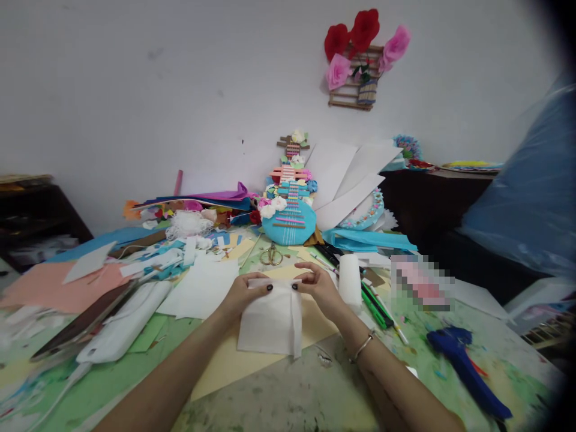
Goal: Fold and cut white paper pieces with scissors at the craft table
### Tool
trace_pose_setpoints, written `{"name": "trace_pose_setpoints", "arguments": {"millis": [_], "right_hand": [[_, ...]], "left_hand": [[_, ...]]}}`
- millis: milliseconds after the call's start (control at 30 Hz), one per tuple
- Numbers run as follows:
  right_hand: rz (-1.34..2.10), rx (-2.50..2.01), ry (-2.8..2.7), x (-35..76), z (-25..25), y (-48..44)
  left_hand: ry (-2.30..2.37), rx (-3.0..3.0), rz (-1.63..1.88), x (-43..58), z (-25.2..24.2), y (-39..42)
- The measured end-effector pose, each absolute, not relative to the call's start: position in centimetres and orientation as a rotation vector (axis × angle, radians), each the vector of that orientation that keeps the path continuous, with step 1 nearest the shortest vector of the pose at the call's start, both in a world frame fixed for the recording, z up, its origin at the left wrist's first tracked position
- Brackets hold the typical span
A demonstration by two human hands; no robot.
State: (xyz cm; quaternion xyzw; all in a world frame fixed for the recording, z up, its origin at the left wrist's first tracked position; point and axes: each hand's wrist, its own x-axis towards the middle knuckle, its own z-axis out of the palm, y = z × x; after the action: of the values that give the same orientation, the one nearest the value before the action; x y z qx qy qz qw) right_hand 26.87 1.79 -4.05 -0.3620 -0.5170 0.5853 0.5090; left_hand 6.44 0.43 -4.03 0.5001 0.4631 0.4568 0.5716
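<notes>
A thin white sheet of paper (265,327) hangs between my two hands, with a narrow fold running down its right side. My left hand (246,293) pinches the top left edge, thumb in front and fingers behind. At the top right corner my right hand (317,288) grips the same sheet between thumb and fingers. Beneath it lies a cream-coloured sheet (225,378). A roll of white paper (350,281) stands just right of my right hand. Beyond the hands rest gold-handled scissors (271,257).
A blue glue gun (461,366) lies at the right, near green pens (375,306). On the left are a white power strip (123,324) with its cord and white sheets (202,285). A blue paper lute-like craft (289,222) leans against the back wall among paper scraps.
</notes>
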Motion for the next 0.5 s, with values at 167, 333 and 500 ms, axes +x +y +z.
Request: {"name": "trace_pose_setpoints", "arguments": {"millis": [167,333,500], "right_hand": [[1.416,-0.859,-1.204,26.9,-4.0,1.7],[1.410,-0.898,-1.104,27.3,-4.2,1.9],[1.394,-0.898,-1.231,27.4,-4.7,2.2]], "left_hand": [[1.125,1.101,1.113,6.4,-3.8,0.3],[1.176,1.033,1.081,5.7,-4.3,0.8],[1.235,1.196,0.878,4.7,-4.5,1.7]]}}
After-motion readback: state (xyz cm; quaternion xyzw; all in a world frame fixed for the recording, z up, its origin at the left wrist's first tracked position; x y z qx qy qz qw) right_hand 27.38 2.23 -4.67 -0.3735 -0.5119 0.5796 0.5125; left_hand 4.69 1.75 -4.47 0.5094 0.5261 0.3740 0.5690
